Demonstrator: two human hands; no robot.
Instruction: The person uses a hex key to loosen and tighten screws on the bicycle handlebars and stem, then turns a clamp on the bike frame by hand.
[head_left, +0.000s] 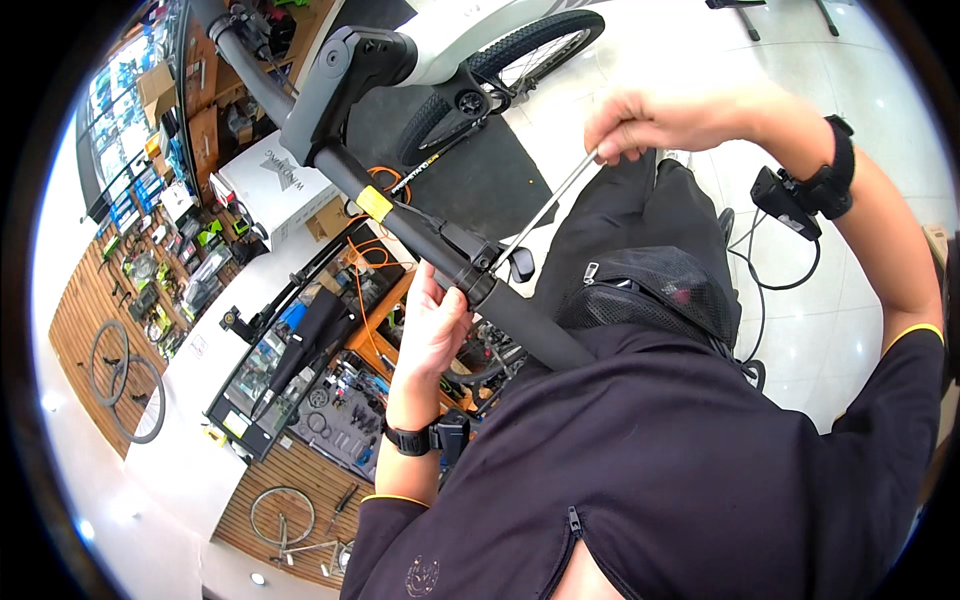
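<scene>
A bicycle's black handlebar (345, 172) runs diagonally toward my body, with a yellow label on it and a black grip (535, 328) at the near end. Beside the grip sit a dark clamp (480, 287) and a small black lever (521, 265). My left hand (436, 322) is closed on the handlebar at this clamp, thumb and fingers against its side. Pinched in my right hand (640, 125) is the end of a long, thin silver hex key (555, 202). Its far end meets the clamp area; the exact contact is too small to see.
The black stem (340, 85) and pale frame (450, 40) lie beyond, above a knobby tyre (540, 30) and dark mat (455, 165). To the left are a white box (275, 180), an orange hose (362, 310) and a tool tray (345, 420).
</scene>
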